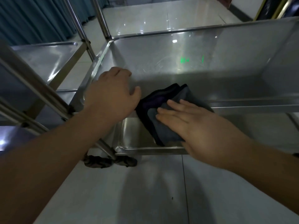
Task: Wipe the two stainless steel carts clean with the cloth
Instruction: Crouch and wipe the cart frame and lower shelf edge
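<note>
A stainless steel cart point(202, 50) fills the middle and right of the view, its top tray shiny and bare. A folded dark grey cloth point(161, 113) with a black and purple edge lies over the tray's near rim. My right hand point(197, 126) presses flat on the cloth with straight fingers. My left hand point(113, 96) rests on the tray's near left corner, its fingers curled over the rim there. A second steel cart point(45, 57) stands to the left, side by side with the first one.
A lower tray point(137, 139) of the near cart shows below the cloth. Caster wheels point(110, 160) sit on the pale tiled floor point(129, 191). Upright steel posts point(102, 18) rise at the carts' corners. Blue curtains point(32, 18) hang at the far left.
</note>
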{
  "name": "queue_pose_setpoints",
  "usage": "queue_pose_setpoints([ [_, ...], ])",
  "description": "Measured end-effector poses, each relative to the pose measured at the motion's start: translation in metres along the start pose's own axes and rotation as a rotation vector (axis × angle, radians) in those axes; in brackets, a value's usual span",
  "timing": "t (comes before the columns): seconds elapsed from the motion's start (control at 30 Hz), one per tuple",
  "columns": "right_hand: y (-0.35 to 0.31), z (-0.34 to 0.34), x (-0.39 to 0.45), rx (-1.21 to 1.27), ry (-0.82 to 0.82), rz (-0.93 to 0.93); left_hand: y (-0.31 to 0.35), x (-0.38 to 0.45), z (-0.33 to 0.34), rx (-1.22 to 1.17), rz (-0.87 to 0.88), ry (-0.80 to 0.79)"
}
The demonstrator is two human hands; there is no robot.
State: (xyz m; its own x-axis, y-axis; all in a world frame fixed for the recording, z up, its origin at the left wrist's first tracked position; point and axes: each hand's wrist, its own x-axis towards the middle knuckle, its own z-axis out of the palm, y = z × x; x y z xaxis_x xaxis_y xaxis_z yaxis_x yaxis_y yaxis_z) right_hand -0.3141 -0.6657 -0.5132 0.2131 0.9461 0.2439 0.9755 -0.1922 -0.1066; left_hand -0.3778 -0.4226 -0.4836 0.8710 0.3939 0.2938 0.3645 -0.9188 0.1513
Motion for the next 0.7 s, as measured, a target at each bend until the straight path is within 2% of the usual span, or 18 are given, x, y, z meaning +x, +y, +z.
queue_pose_setpoints([
  [0.1,-0.017,0.012,-0.011,-0.048,0.024,-0.094,0.000,-0.022,-0.008,-0.060,0.083,0.066],
  [0.23,-0.020,0.040,-0.005,0.039,-0.336,0.010,-0.007,-0.059,-0.004,-0.048,0.296,0.151],
  [0.33,-0.008,0.071,0.002,0.198,-0.433,0.130,-0.016,-0.089,0.010,-0.066,0.373,0.127],
  [0.43,0.005,0.099,0.011,0.361,-0.438,0.251,-0.030,-0.113,0.027,-0.084,0.442,0.103],
  [0.53,0.015,0.123,0.020,0.361,-0.382,0.291,-0.047,-0.135,0.044,-0.089,0.513,0.071],
  [0.7,0.023,0.149,0.049,0.440,-0.249,0.378,-0.087,-0.161,0.079,-0.025,0.315,-0.274],
])
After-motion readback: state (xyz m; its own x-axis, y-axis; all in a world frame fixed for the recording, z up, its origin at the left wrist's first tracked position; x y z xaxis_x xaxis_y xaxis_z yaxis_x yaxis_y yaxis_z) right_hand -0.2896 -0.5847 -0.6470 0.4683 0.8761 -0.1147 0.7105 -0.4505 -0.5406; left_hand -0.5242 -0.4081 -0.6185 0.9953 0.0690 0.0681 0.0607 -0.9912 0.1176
